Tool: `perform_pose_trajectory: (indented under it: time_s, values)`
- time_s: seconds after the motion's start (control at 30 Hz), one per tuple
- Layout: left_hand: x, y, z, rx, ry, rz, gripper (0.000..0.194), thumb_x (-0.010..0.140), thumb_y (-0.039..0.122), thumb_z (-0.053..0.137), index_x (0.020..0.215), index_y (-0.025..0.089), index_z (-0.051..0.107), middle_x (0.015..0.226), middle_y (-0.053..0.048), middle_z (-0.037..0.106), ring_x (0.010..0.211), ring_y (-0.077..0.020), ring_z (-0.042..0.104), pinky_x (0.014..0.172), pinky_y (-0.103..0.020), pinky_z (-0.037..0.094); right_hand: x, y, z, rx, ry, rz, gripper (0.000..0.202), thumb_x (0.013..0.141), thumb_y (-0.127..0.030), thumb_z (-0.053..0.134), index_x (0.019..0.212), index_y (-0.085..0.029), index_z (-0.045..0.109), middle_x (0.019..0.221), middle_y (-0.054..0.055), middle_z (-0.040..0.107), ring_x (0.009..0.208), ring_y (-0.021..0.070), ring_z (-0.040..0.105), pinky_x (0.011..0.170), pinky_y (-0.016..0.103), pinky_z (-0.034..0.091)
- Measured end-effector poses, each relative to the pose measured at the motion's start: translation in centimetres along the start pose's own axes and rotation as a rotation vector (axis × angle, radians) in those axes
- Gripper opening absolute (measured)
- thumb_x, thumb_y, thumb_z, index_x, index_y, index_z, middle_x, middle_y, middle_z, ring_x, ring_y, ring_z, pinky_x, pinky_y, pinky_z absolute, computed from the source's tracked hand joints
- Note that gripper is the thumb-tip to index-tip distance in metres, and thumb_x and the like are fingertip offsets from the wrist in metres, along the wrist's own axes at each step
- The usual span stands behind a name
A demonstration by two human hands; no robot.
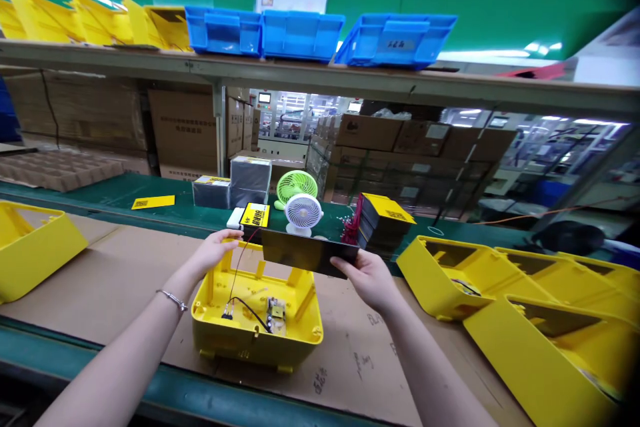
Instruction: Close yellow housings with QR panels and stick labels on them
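A thin dark flat panel (300,252) is held up over the far side of an open yellow plastic case (255,350). My right hand (367,273) grips its right end, thumb on the near face. My left hand (220,250) is closed at the panel's left end, fingertips pinching its edge. A thin red and black wire (240,260) hangs from near the panel's left part down into the case. Inside the case, a small circuit board (276,315) sits at the right, with a black cable (253,310) curving to it from a small connector.
Behind stand a white fan (303,212), a green fan (296,185) and a stack of dark panels with yellow labels (383,223). More yellow cases lie at right (450,277) and left (37,247). Blue bins (303,35) line the shelf above. Cardboard (125,273) covers the bench.
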State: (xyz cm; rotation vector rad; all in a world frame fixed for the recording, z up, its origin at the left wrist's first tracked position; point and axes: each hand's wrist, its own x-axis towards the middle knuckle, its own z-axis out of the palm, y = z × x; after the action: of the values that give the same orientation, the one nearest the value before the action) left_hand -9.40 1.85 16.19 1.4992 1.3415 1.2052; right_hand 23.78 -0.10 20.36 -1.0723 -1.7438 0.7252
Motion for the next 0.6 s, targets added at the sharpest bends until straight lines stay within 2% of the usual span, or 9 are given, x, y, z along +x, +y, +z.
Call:
perform_pose_trajectory:
  time_s: [0.07,0.17,0.3,0.43,0.6]
  values:
    - [0.1,-0.2,1.5,-0.048,0.006,0.047,0.04,0.071,0.037,0.059,0.105,0.015,0.059,0.116,-0.011,0.061,0.106,-0.0239,0.055,0.094,-0.038,0.039,0.7,0.0,1.1,-0.045,-0.025,-0.02,0.028,0.074,-0.037,0.061,0.092,-0.016,0.068,0.089,0.004,0.069,0.083,0.0211,0.062,0.074,0.032,0.049]
    - [-0.3,-0.2,3.7,-0.106,0.003,0.098,0.039,0.074,0.039,0.056,0.104,0.014,0.057,0.109,-0.01,0.063,0.101,-0.0228,0.058,0.09,-0.038,0.041,1.6,0.1,2.6,-0.103,0.002,-0.075,0.026,0.072,-0.037,0.062,0.085,-0.015,0.069,0.082,0.004,0.069,0.076,0.0204,0.063,0.068,0.03,0.05]
    - [-1.0,0.1,5.9,-0.13,0.043,0.161,0.036,0.079,0.034,0.049,0.109,0.014,0.052,0.114,-0.009,0.06,0.107,-0.0223,0.053,0.093,-0.037,0.039,2.3,0.1,3.1,-0.173,0.01,-0.086,0.026,0.072,-0.037,0.061,0.087,-0.017,0.069,0.083,0.003,0.069,0.077,0.0204,0.062,0.069,0.029,0.049]
    - [-1.7,0.7,6.4,-0.098,0.071,0.22,0.033,0.08,0.028,0.045,0.111,0.015,0.05,0.118,-0.008,0.056,0.111,-0.0212,0.049,0.097,-0.035,0.035,2.6,0.7,1.9,-0.285,-0.113,-0.015,0.028,0.075,-0.04,0.057,0.087,-0.018,0.068,0.086,0.003,0.069,0.08,0.0208,0.062,0.067,0.028,0.048]
    - [-2.6,1.4,6.1,-0.015,0.048,0.242,0.019,0.079,0.026,0.046,0.09,0.016,0.058,0.094,-0.005,0.065,0.088,-0.02,0.058,0.083,-0.033,0.044,2.4,2.0,0.2,-0.428,-0.259,0.117,0.021,0.066,-0.037,0.066,0.074,-0.018,0.07,0.071,0.003,0.069,0.067,0.0216,0.063,0.057,0.028,0.047]
